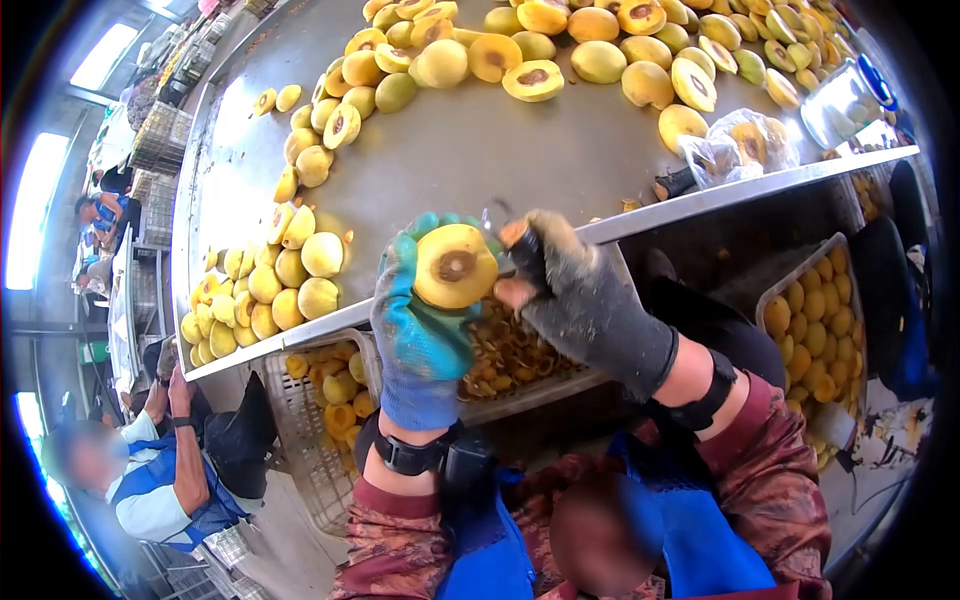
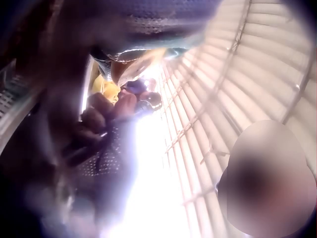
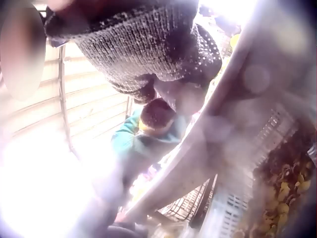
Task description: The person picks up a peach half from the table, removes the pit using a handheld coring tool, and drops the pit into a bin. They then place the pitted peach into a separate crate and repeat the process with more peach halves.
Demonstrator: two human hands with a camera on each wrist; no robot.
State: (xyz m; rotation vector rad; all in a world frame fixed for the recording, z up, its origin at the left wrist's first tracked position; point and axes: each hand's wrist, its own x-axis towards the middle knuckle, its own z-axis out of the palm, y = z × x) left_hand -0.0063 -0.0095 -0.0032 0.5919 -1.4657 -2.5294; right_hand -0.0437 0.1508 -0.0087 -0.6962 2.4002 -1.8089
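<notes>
A teal and blue glove covers my left hand (image 1: 420, 335), which grips a halved yellow peach (image 1: 456, 266), its cut face and brown centre turned up. My right hand (image 1: 605, 310), in a worn grey-black glove, holds a small tool (image 1: 527, 252) with a dark, thick handle and a thin curved metal tip, close beside the peach half. Both hands are over the near edge of the metal table (image 1: 430, 165). The right wrist view shows the knitted glove cuff (image 3: 138, 52) close up, with the teal glove (image 3: 130, 141) beyond. Glare and blur hide much of the left wrist view.
Halved peaches (image 1: 440, 64) cover the far table, with another pile (image 1: 265, 285) at left. A plastic bag (image 1: 740, 150) and a clear jar (image 1: 845, 105) stand at right. Below are a crate of peelings (image 1: 515, 355) and crates of peaches (image 1: 815, 320). Another person (image 1: 165, 480) sits at left.
</notes>
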